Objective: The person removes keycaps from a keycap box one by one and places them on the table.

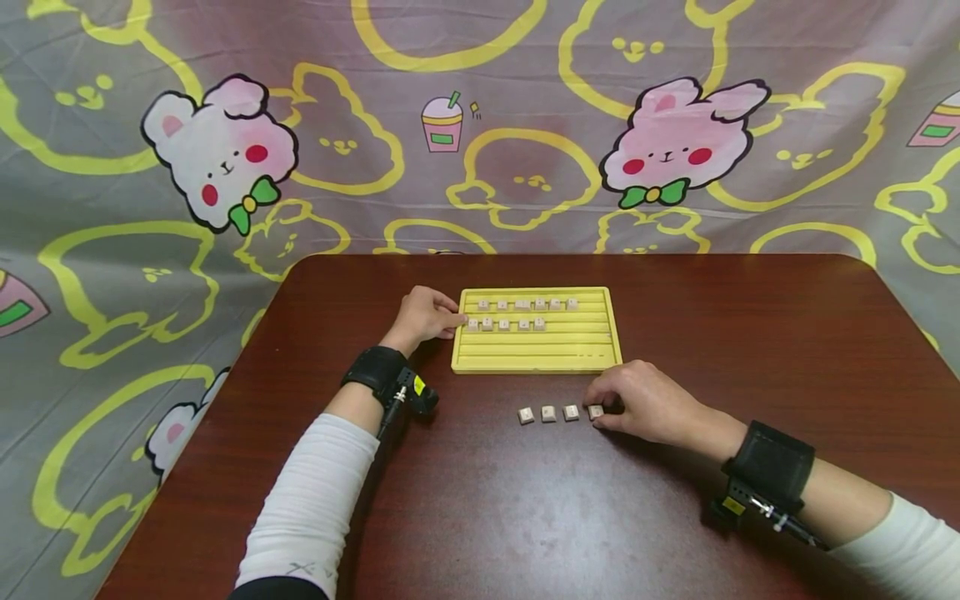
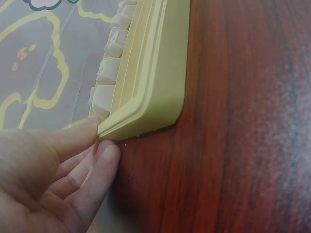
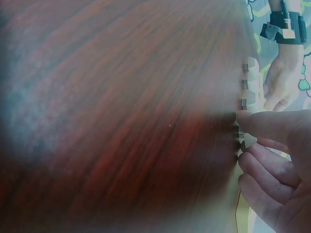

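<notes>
A ridged yellow tray [image 1: 517, 351], its left edge pinched by the left hand [image 1: 422, 317], lies on the table [image 1: 480, 500] with off-white keycaps [image 1: 522, 305] in its two far rows, six and five. Nearer, four loose keycaps [image 1: 548, 413] form a spaced line, the rightmost keycap [image 1: 596, 412] between the right hand's [image 1: 651, 403] thumb and finger.

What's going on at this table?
A person's left hand grips the left edge of a yellow tray, while the right hand pinches the rightmost keycap of four lined up in front of it on the table. The tray already holds two rows of keycaps, in its upper part; its lower grooves are bare.
</notes>
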Available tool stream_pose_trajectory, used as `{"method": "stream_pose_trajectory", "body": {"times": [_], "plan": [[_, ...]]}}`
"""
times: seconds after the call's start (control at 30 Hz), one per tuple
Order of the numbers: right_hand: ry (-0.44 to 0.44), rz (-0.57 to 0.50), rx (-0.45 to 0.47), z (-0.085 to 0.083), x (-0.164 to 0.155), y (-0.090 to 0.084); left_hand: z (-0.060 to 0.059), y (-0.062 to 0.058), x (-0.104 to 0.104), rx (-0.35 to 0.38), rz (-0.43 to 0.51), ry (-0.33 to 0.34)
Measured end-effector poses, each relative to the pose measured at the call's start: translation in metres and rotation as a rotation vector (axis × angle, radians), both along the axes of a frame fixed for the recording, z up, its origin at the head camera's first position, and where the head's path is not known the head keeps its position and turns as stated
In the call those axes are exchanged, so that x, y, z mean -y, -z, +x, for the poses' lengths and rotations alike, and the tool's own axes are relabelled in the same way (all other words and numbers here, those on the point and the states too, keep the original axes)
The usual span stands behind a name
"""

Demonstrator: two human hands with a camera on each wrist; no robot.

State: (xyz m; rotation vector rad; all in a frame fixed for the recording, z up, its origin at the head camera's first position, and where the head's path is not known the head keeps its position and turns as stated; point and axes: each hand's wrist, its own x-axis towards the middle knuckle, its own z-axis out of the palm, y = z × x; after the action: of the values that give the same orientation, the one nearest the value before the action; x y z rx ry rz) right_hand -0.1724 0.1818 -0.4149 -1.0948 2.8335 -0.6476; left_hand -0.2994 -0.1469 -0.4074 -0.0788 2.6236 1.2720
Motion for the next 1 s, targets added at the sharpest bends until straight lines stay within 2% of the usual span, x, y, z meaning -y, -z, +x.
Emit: {"method": "stream_pose_trajectory", "body": {"times": [0.27,0.53,1.0], "plan": [[-0.013,-0.014,-0.002,-0.001,-0.001,0.0,0.0,0.0,0.0,0.018,0.014,0.001],[-0.013,0.0,-0.003,-0.002,-0.001,-0.001,0.0,0.0,0.001,0.0,0.003,0.012],[-0.022,0.028,-0.002,-0.004,-0.002,-0.015,0.0,-0.001,0.0,0.005,0.004,0.009]]}}
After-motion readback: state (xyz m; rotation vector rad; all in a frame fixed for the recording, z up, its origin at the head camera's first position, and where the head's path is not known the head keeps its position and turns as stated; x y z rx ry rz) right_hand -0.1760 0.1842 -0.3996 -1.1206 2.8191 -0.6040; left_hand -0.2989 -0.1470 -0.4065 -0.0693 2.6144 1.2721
